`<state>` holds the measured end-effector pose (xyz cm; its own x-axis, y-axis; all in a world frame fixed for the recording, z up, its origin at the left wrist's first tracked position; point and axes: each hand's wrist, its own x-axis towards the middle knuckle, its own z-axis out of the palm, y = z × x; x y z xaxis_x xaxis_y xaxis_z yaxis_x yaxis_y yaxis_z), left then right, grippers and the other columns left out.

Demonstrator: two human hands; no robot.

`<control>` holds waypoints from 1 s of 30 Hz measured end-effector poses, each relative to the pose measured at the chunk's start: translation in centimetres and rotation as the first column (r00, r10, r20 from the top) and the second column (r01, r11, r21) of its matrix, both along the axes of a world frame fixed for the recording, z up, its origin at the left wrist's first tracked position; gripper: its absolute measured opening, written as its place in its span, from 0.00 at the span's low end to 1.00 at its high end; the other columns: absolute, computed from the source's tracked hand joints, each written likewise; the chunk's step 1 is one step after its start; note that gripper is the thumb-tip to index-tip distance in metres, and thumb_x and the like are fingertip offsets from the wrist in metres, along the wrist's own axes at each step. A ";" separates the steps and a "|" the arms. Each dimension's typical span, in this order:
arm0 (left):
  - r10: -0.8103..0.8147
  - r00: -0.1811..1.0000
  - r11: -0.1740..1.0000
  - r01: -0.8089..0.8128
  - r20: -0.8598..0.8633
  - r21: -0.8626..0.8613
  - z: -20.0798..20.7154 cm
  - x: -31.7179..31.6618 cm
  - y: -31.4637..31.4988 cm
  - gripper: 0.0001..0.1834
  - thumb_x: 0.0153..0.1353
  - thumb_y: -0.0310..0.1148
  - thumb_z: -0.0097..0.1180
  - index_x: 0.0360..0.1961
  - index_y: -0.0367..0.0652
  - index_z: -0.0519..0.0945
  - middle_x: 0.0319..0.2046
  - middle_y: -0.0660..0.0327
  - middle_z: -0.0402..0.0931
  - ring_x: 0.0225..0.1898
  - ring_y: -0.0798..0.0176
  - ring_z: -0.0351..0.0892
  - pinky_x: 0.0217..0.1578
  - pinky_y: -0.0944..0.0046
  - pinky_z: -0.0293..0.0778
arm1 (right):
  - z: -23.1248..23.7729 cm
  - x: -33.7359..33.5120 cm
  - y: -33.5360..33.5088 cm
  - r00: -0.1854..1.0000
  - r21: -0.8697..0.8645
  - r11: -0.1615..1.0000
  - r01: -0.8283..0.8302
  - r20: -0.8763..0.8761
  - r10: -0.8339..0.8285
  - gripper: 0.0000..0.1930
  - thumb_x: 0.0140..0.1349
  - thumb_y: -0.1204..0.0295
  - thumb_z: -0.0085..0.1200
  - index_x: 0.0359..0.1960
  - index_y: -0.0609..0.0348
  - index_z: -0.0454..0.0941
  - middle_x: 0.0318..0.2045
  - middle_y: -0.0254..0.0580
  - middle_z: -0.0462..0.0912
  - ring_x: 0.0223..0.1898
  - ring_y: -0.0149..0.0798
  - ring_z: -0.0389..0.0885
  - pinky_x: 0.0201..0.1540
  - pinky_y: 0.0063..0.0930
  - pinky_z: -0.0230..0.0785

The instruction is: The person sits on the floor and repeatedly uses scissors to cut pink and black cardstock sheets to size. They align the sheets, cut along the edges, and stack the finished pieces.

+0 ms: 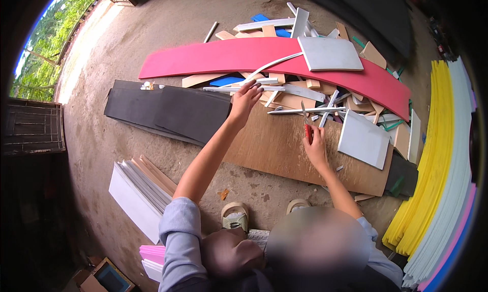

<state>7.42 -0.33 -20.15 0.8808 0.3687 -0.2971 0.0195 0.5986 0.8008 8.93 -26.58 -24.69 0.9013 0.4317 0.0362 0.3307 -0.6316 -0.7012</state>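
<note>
My right hand (317, 149) is closed round the red handle of a knife (307, 131), its narrow blade pointing away from me above a brown wooden board (274, 149). My left hand (245, 105) reaches out over the board's far left part with its fingers apart. Just beyond its fingertips a thin white strip (272, 64) curves up across a long pinkish-red sheet (213, 57). To the right of the knife lies a white square foam-like sheet (364, 139) on the board. Another white sheet (331, 54) rests on the red one.
Foam and board offcuts (305, 93) are heaped beyond the board. Black sheets (168, 109) lie at its left. A stack of white, grey and tan sheets (140, 193) stands near my left arm. Yellow sheets (432, 155) and pale blue sheets (452, 175) line the right side.
</note>
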 end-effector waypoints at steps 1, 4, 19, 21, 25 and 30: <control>0.016 1.000 0.994 -0.015 0.013 -0.106 -0.5 2.4 0.2 0.22 0.60 0.26 0.43 0.54 0.27 0.58 0.52 0.48 0.62 0.51 0.57 0.68 0.52 0.68 0.68 | -0.3 1.4 -0.1 0.999 0.019 0.999 0.035 -0.033 -0.034 0.17 0.53 0.73 0.45 0.44 0.68 0.65 0.36 0.50 0.65 0.40 0.49 0.67 0.39 0.38 0.63; -0.033 0.994 0.936 -0.005 -0.100 -0.352 -1.7 8.0 -0.8 0.21 0.60 0.27 0.42 0.52 0.27 0.58 0.49 0.46 0.64 0.45 0.56 0.73 0.44 0.69 0.75 | 0.3 4.5 -0.8 0.963 0.083 0.979 0.185 -0.216 -0.163 0.13 0.57 0.70 0.40 0.40 0.65 0.67 0.30 0.46 0.66 0.35 0.43 0.69 0.35 0.35 0.63; 0.146 0.943 0.976 -0.186 -0.298 -0.110 2.4 17.7 -3.4 0.14 0.50 0.34 0.55 0.32 0.35 0.69 0.28 0.54 0.75 0.24 0.63 0.78 0.19 0.73 0.76 | 3.9 6.3 -8.9 0.707 0.289 0.705 0.648 -0.573 -0.415 0.11 0.61 0.69 0.36 0.38 0.60 0.68 0.30 0.35 0.70 0.24 0.24 0.68 0.24 0.18 0.61; 0.138 0.945 0.969 -0.191 -0.297 -0.157 5.1 18.4 -2.9 0.12 0.50 0.34 0.55 0.29 0.37 0.69 0.25 0.55 0.74 0.22 0.64 0.77 0.18 0.73 0.75 | 6.1 7.0 -9.1 0.743 0.360 0.681 0.638 -0.520 -0.421 0.11 0.61 0.70 0.35 0.39 0.60 0.67 0.32 0.35 0.69 0.26 0.25 0.68 0.24 0.18 0.62; 0.129 0.970 0.949 -0.181 -0.204 -0.257 9.2 18.9 0.2 0.11 0.53 0.35 0.52 0.26 0.39 0.66 0.25 0.57 0.69 0.24 0.65 0.73 0.22 0.71 0.75 | 11.9 10.5 -7.6 0.837 0.552 0.633 0.543 -0.419 -0.352 0.11 0.63 0.67 0.35 0.41 0.59 0.64 0.34 0.36 0.69 0.27 0.27 0.70 0.24 0.18 0.63; 0.057 0.992 0.910 -0.099 -0.116 -0.403 16.1 15.9 0.7 0.10 0.52 0.35 0.48 0.21 0.43 0.63 0.16 0.60 0.66 0.15 0.71 0.66 0.13 0.78 0.66 | 19.1 13.4 -4.5 0.743 0.674 0.314 0.669 -0.619 -0.254 0.18 0.62 0.58 0.40 0.45 0.59 0.58 0.38 0.40 0.66 0.28 0.35 0.75 0.21 0.28 0.69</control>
